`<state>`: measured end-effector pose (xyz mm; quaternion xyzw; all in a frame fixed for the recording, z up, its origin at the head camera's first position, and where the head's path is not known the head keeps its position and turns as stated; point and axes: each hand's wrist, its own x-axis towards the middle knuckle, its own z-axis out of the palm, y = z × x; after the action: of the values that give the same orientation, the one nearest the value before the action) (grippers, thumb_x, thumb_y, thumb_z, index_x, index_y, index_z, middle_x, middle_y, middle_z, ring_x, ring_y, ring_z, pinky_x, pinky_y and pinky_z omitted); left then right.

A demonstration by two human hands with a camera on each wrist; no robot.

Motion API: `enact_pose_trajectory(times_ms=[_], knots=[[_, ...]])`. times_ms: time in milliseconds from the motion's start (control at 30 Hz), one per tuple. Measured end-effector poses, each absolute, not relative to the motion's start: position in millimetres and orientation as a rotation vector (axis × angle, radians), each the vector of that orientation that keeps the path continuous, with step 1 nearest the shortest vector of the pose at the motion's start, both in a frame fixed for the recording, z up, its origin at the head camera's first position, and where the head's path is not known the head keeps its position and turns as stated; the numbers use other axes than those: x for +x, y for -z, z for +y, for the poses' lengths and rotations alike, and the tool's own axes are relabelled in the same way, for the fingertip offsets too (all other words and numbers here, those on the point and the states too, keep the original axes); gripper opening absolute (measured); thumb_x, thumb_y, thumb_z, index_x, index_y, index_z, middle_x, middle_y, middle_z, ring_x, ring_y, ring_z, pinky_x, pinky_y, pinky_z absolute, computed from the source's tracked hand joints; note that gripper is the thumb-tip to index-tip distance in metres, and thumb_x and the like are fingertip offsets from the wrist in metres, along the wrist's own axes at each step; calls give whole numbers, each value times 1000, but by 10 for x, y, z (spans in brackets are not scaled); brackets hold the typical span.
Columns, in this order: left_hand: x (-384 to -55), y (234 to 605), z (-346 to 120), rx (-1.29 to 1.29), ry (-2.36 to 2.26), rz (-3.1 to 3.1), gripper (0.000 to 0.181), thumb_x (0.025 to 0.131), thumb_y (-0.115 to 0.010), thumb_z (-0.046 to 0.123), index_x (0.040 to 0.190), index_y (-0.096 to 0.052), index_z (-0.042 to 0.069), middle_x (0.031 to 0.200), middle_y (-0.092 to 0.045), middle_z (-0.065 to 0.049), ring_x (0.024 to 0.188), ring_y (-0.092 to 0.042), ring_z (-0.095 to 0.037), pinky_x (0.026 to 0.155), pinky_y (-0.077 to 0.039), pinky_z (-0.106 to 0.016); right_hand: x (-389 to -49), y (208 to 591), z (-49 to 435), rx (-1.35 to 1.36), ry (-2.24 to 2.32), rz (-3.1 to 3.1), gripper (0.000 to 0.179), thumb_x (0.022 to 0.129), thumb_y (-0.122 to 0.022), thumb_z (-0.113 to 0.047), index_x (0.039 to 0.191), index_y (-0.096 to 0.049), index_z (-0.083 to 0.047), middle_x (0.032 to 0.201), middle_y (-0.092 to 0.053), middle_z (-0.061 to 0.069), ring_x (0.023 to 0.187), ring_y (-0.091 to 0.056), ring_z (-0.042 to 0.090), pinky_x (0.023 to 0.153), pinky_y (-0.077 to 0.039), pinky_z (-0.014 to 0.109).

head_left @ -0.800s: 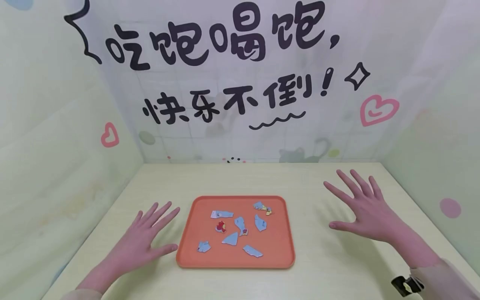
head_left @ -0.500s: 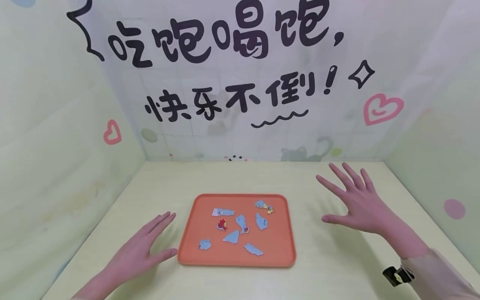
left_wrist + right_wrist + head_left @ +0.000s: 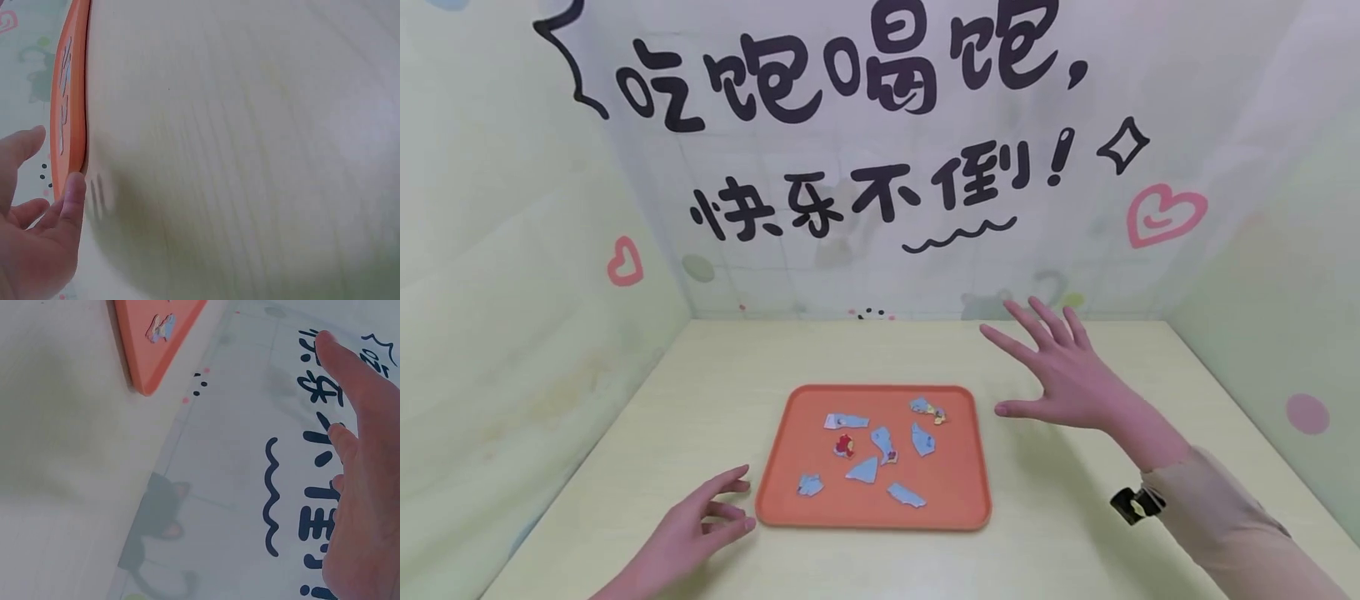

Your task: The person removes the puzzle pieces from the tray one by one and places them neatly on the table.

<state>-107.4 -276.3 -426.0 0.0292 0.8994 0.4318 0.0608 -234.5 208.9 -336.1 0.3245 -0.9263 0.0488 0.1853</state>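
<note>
An orange tray (image 3: 872, 515) lies on the table, with several irregular light-blue flat pieces on it. Among them are a triangular piece (image 3: 862, 470), a piece with a red print (image 3: 844, 446) and a piece with yellow parts (image 3: 928, 409). My left hand (image 3: 688, 533) is beside the tray's near left corner, fingers loosely bent and holding nothing. Whether its fingertips touch the rim, I cannot tell. To the right of the tray, my right hand (image 3: 1067, 383) hovers above the table with fingers spread and nothing in it.
The pale wooden table (image 3: 737, 358) is enclosed by printed cloth at the back (image 3: 850, 283) and both sides. A black strap-like band (image 3: 1138, 504) is at the right sleeve.
My right hand has moved left toward the tray, its fingers still spread. My left hand has come lower and its fingers have bent inward. The pieces lie as before.
</note>
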Motion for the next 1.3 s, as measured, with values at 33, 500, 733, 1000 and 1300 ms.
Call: enact_pose_trajectory(times_ms=[33, 500, 733, 1000, 1300], knots=[[-1086, 4265, -2753, 73, -1333, 2698, 73, 87, -76, 27, 148, -41, 9, 134, -59, -14, 92, -64, -1, 76, -56, -20, -2357, 3351, 2057, 920, -137, -2611, 97, 77, -67, -71, 157, -27, -33, 167, -8, 8, 153, -5, 38, 114, -9, 72], [-1148, 4425, -2786, 168, -1494, 2529, 62, 94, -67, 16, 142, -41, -13, 115, -61, -20, 82, -66, -3, 72, -55, -22, -2596, 3444, 1512, 1073, -243, -2601, 95, 78, -71, -64, 156, -28, -33, 167, -13, 7, 153, -8, 38, 116, -10, 69], [-1188, 4488, -2795, 145, -1510, 2509, 60, 93, -68, 16, 140, -44, -13, 114, -62, -18, 83, -63, -1, 72, -53, -20, -2739, 3530, 1263, 1177, -314, -2580, 90, 79, -72, -61, 155, -33, -31, 164, -21, 6, 150, -17, 37, 115, -19, 62], [-1247, 4500, -2776, 63, -1579, 2433, 58, 93, -67, 10, 141, -43, -13, 110, -60, -17, 85, -65, -5, 77, -57, -22, -2905, 3668, 873, 1324, -412, -2578, 83, 85, -72, -51, 155, -34, -30, 164, -25, 4, 150, -20, 35, 117, -21, 61], [-1248, 4481, -2770, 81, -1562, 2416, 63, 91, -70, 13, 139, -42, -15, 106, -57, -13, 81, -65, -5, 75, -57, -21, -2989, 3865, 486, 1454, -534, -2585, 76, 85, -77, -39, 151, -42, -27, 153, -44, 0, 138, -37, 28, 111, -33, 53]])
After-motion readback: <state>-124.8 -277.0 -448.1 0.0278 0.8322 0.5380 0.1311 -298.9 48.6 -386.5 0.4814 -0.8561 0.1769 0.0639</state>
